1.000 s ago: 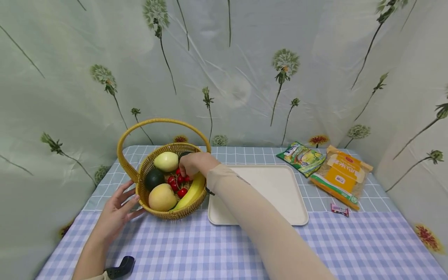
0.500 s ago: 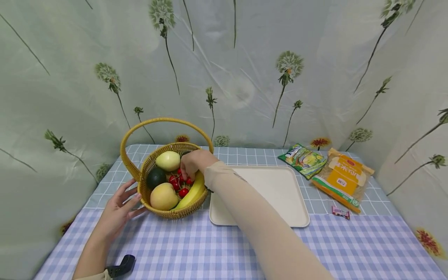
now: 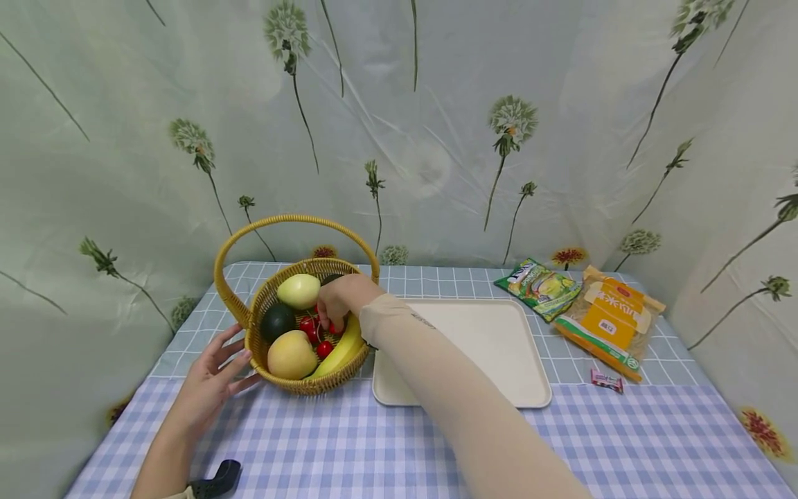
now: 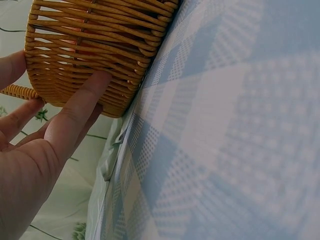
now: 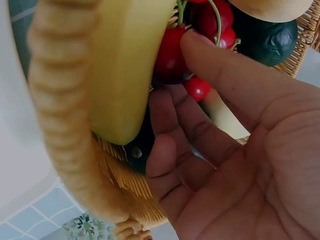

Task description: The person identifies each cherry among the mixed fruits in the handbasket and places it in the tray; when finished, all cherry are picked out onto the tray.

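Note:
A woven yellow-brown basket (image 3: 312, 387) with a tall arched handle stands left of centre in the head view. Spread fingers of my left hand (image 3: 208, 381) rest against its left side; the left wrist view has a fingertip on the weave. My right hand (image 3: 350, 298) reaches into the basket. In the right wrist view its thumb and fingers pinch a red cherry (image 5: 170, 57) with a green stem. More cherries (image 3: 324, 348) lie beside it. Around them sit a banana (image 3: 341, 352), a peach-like fruit (image 3: 291, 355), a dark green round fruit (image 3: 278, 322) and a pale yellow-green fruit (image 3: 299, 291).
Right of the basket lies a cream tray (image 3: 492, 353), partly covered by my right sleeve. Further right are a green snack packet (image 3: 539, 287), an orange grain bag (image 3: 611, 319) and a small pink wrapped sweet (image 3: 606, 380). A floral curtain (image 3: 436, 159) hangs behind the table.
The head view has shifted slightly. My right fingers have moved a little among the cherries, and a few cherries sit slightly differently. My left hand stays against the basket.

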Demonstrator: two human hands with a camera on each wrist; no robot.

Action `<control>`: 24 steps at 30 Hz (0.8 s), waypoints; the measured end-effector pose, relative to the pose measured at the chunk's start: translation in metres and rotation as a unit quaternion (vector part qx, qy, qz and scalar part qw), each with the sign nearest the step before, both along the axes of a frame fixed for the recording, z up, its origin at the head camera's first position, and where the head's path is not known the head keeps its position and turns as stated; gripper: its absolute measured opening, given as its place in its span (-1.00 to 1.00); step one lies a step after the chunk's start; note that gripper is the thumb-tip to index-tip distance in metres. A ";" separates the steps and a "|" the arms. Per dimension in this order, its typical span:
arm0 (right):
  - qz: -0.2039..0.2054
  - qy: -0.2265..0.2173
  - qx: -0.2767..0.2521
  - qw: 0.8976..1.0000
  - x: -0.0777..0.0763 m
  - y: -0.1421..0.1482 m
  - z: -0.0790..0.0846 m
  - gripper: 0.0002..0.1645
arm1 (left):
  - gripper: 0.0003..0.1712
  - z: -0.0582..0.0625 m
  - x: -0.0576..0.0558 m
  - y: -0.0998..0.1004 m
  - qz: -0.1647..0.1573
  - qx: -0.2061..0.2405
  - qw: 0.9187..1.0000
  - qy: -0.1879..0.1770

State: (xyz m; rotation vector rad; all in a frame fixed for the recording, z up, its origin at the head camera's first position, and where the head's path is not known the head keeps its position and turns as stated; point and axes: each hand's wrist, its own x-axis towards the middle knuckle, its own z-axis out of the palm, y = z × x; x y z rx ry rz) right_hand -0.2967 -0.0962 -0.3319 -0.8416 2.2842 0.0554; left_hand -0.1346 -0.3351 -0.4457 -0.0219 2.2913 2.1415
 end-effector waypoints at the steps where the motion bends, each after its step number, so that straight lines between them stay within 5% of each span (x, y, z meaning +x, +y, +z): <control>1: 0.003 -0.001 0.001 1.000 0.000 0.000 0.001 -0.83 | -0.21 0.000 0.000 0.000 0.000 0.000 1.000 0.001; 9: 0.023 -0.005 0.015 1.000 0.004 -0.003 0.006 -0.99 | -0.21 0.001 0.000 0.001 0.004 -0.008 1.000 -0.002; 24: 0.055 0.013 -0.043 0.998 0.008 0.008 0.012 -0.87 | -0.20 0.000 0.001 0.000 0.008 -0.013 1.000 -0.012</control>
